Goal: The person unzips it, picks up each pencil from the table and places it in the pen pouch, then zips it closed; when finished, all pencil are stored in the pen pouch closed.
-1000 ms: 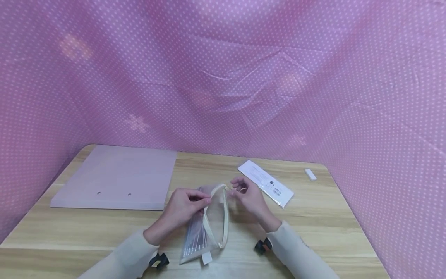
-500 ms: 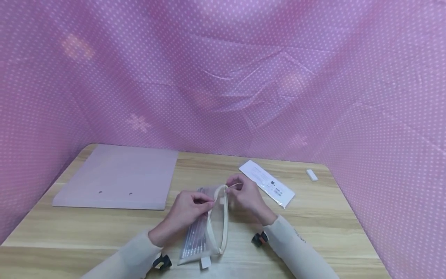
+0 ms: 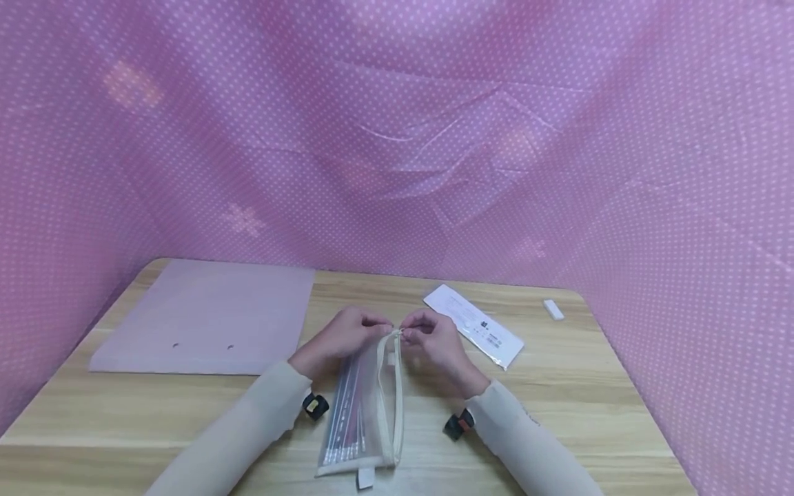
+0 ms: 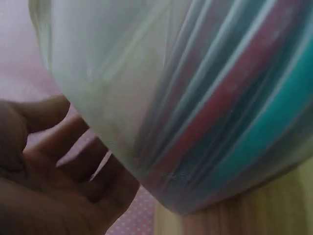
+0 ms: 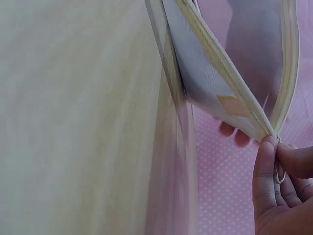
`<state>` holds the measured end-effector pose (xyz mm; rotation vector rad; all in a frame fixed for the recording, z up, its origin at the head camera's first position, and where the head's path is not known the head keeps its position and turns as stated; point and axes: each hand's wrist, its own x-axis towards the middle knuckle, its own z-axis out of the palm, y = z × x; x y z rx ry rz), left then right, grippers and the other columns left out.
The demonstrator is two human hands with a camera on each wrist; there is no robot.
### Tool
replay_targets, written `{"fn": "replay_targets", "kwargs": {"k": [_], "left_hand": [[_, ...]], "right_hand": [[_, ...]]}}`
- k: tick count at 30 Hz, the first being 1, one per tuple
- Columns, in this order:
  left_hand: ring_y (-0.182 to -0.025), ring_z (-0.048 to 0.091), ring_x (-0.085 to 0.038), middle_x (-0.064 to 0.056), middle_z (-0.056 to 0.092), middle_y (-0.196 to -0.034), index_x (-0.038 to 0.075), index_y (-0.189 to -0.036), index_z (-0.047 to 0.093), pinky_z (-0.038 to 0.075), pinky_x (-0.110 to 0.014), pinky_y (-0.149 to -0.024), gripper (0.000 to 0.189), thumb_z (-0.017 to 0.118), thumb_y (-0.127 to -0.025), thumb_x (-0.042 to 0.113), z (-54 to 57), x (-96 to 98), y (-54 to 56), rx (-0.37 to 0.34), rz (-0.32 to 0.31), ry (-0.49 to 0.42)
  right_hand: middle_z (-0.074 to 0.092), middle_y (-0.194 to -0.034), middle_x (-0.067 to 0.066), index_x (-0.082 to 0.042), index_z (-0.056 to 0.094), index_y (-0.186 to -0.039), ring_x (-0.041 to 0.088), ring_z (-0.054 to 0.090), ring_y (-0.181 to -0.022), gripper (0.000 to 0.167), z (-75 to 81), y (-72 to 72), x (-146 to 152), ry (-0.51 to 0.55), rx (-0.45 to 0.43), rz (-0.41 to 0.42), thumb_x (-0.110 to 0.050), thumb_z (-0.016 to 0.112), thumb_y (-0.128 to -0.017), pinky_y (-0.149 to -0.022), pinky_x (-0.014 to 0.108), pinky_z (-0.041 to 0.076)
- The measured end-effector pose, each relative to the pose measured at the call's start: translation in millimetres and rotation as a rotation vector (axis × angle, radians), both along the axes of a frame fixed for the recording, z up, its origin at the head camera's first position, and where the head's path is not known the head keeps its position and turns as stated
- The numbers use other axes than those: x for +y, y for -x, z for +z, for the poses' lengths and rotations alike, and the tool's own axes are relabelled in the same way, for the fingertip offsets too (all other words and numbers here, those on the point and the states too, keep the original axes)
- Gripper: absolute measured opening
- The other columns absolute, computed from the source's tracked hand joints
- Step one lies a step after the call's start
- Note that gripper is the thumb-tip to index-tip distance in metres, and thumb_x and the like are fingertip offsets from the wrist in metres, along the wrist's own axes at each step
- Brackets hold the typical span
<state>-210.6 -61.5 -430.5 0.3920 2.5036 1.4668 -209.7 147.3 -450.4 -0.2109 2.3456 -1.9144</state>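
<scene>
A see-through mesh zip pouch (image 3: 372, 406) with cream edging stands partly unzipped between the hands. Inside it lie several pencils (image 3: 344, 430), showing red and teal through the mesh in the left wrist view. My left hand (image 3: 349, 334) pinches the pouch's far upper corner, beside the end of the zipper. In the left wrist view this hand (image 4: 73, 166) is at the mesh edge, some fingertips hidden behind it. My right hand (image 3: 439, 348) pinches the zipper's far end between thumb and forefinger; a looped zipper pull (image 5: 280, 177) shows between those fingers in the right wrist view.
A flat pale-pink folder (image 3: 217, 313) with two small holes lies at the left on the wooden table (image 3: 589, 413). Behind the right hand is a long white packet (image 3: 474, 325) with a barcode. A small white block (image 3: 553, 309) lies at far right. Pink dotted cloth surrounds the table.
My left hand has slid from the pouch's side edge to its far corner, close to the right hand. The right fingers have closed on the zipper end, and the pouch opening has narrowed.
</scene>
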Motion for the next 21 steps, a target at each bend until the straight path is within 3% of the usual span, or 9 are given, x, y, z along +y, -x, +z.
{"fn": "replay_targets", "kwargs": {"k": [2,5,13,21], "left_hand": [[-0.107,0.066,-0.018,-0.004,0.076,-0.116,0.014,-0.116,0.076,0.052,-0.034,-0.094,0.025,0.065,-0.098,0.028,-3.6,-0.3,5.7,-0.055,-0.058,-0.016],[-0.100,0.065,-0.016,-0.003,0.077,-0.108,0.013,-0.110,0.077,0.050,-0.029,-0.088,0.020,0.068,-0.096,0.024,-7.8,0.2,10.4,-0.109,-0.057,-0.066],[-0.092,0.063,-0.017,-0.002,0.076,-0.100,0.012,-0.102,0.077,0.049,-0.026,-0.078,0.014,0.073,-0.092,0.021,-10.0,-0.3,10.2,-0.193,0.063,-0.112],[-0.092,0.064,-0.019,-0.009,0.075,-0.106,0.007,-0.105,0.075,0.051,-0.025,-0.073,0.019,0.072,-0.092,0.021,-11.7,-0.5,11.0,-0.202,0.187,-0.144]], "right_hand": [[0.070,-0.096,0.016,0.008,0.067,-0.103,0.012,0.071,-0.079,0.017,-0.1,-0.8,-1.8,0.031,-0.016,0.008,0.012,0.067,-0.087,-0.079,0.031,0.064],[0.068,-0.098,0.013,0.009,0.065,-0.104,0.012,0.072,-0.081,0.018,0.5,-1.7,-4.8,0.058,-0.027,0.015,0.012,0.067,-0.087,-0.080,0.030,0.064],[0.072,-0.096,0.016,0.006,0.068,-0.106,0.015,0.071,-0.078,0.017,0.3,1.0,-9.8,0.015,-0.022,0.039,0.006,0.069,-0.088,-0.077,0.030,0.064],[0.075,-0.085,0.018,0.007,0.071,-0.094,0.013,0.070,-0.070,0.009,0.7,-7.2,-13.3,-0.034,-0.005,0.084,0.006,0.072,-0.085,-0.066,0.026,0.062]]}}
